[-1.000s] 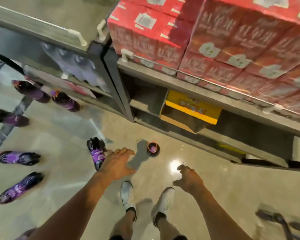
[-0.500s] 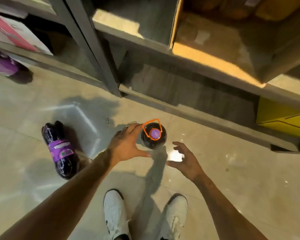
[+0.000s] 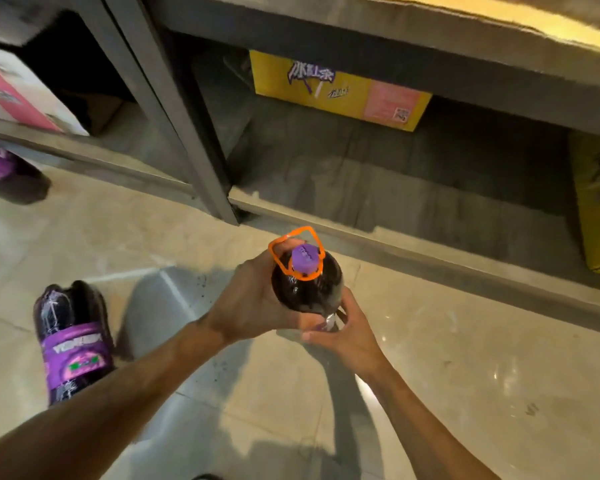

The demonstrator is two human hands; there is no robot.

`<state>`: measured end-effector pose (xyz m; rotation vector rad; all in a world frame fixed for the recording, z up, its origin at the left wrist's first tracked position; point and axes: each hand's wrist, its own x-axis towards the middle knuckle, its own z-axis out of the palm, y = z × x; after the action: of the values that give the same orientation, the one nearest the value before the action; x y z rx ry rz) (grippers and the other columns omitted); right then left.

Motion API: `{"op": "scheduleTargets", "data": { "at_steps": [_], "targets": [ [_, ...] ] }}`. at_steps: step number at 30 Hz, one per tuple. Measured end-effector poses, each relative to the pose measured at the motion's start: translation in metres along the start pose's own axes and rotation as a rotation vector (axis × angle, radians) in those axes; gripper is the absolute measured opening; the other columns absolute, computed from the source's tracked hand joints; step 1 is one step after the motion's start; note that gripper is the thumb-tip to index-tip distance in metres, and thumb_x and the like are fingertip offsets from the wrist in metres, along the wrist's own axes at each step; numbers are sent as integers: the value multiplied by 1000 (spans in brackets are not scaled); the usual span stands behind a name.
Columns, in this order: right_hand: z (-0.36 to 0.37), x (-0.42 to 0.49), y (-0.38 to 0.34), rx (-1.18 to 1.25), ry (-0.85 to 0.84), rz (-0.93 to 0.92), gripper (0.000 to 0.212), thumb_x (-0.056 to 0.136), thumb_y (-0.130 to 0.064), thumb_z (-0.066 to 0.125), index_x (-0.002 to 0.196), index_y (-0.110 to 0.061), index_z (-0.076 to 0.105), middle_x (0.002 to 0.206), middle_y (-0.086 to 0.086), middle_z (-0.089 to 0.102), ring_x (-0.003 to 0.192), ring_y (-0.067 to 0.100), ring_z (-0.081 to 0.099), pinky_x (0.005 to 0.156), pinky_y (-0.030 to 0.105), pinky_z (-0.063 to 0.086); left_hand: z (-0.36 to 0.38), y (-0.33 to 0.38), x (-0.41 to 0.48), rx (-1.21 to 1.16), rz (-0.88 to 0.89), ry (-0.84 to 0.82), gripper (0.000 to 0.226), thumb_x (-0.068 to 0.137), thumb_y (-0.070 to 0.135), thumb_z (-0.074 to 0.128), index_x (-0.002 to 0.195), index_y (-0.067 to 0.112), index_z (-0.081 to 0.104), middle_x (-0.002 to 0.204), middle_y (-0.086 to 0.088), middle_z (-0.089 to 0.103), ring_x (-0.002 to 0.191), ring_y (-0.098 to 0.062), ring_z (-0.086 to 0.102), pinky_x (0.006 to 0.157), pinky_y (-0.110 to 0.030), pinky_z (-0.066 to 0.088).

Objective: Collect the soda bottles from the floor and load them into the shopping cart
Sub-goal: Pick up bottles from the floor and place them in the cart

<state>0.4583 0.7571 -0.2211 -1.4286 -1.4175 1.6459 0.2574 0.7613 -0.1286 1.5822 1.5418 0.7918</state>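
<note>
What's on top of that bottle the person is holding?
A purple cap, with an orange loop around it. The left hand and right hand cover the bottle's lower part.

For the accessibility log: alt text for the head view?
The left hand and right hand grip an upright dark soda bottle with a purple cap and orange carry ring. A second purple-labelled bottle lies on the floor at left; a yellow carton sits on the shelf behind.
</note>
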Motion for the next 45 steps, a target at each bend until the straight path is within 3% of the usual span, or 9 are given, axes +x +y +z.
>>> {"op": "scheduleTargets", "data": {
  "at_steps": [5, 12, 15, 19, 24, 28, 33, 40, 45],
  "targets": [
    [-4, -9, -35, -4, -13, -81, 87, 63, 14, 92, 133, -23, 57, 115, -30, 71, 107, -11, 65, 87, 6, 47, -20, 29, -6, -37, -62, 110, 76, 41, 56, 92, 110, 59, 60, 100, 27, 72, 97, 1, 70, 90, -32, 58],
    [-30, -108, -188, 26, -43, -44, 94, 65, 9, 94, 142, -24, 52, 126, -24, 67, 118, 0, 64, 95, 17, 53, -93, 183, -49, -118, -171, 112, 83, 45, 35, 103, 116, 38, 60, 103, 31, 71, 99, 5, 69, 84, -12, 51],
    [-46, -163, -276, 52, -53, -11, 93, 65, 2, 96, 139, -33, 54, 125, -19, 69, 118, 5, 66, 97, 32, 59, -135, 280, -67, -103, -188, 51, 84, 42, 52, 94, 118, 40, 60, 108, 27, 71, 104, 2, 68, 90, -20, 54],
    [-76, -236, -401, 42, 2, 2, 89, 62, -8, 100, 133, -38, 56, 121, -22, 70, 114, 2, 66, 93, 26, 57, -192, 409, -80, -86, -189, -7, 85, 41, 55, 95, 118, 41, 63, 109, 19, 74, 104, -5, 70, 95, -42, 57],
    [-120, -327, -535, 54, 105, 14, 99, 61, -21, 102, 144, -37, 50, 128, -22, 68, 118, -2, 64, 93, 20, 56, -241, 572, -85, -46, -89, -120, 94, 43, 59, 94, 128, 42, 60, 114, 18, 73, 108, -4, 69, 100, -43, 55],
    [-162, -398, -612, 92, 238, 13, 97, 65, -5, 98, 146, -24, 48, 131, -11, 67, 116, -3, 64, 91, 17, 54, -254, 681, -84, -64, 0, -256, 98, 40, 71, 93, 127, 43, 60, 118, 15, 73, 115, -11, 68, 104, -48, 51],
    [-220, -482, -662, 112, 467, 3, 89, 65, -8, 99, 137, -34, 52, 119, -25, 71, 112, 2, 69, 92, 26, 58, -225, 808, -82, -68, 180, -436, 85, 41, 56, 95, 118, 50, 61, 114, 29, 70, 109, 4, 66, 102, -38, 53],
    [-311, -585, -664, 124, 843, 4, 89, 55, -31, 103, 132, -43, 59, 119, -20, 74, 110, 3, 70, 98, 35, 58, -110, 935, -81, -85, 360, -693, 80, 44, 56, 95, 116, 59, 60, 116, 23, 72, 111, -1, 67, 101, -39, 52],
    [-380, -666, -629, 166, 1066, 48, 90, 53, -39, 101, 132, -45, 58, 121, -20, 72, 112, 3, 69, 99, 40, 58, 4, 1014, -109, -138, 458, -881, 81, 41, 49, 93, 116, 41, 65, 113, 29, 71, 107, 7, 66, 87, -7, 47]
  ]
}}
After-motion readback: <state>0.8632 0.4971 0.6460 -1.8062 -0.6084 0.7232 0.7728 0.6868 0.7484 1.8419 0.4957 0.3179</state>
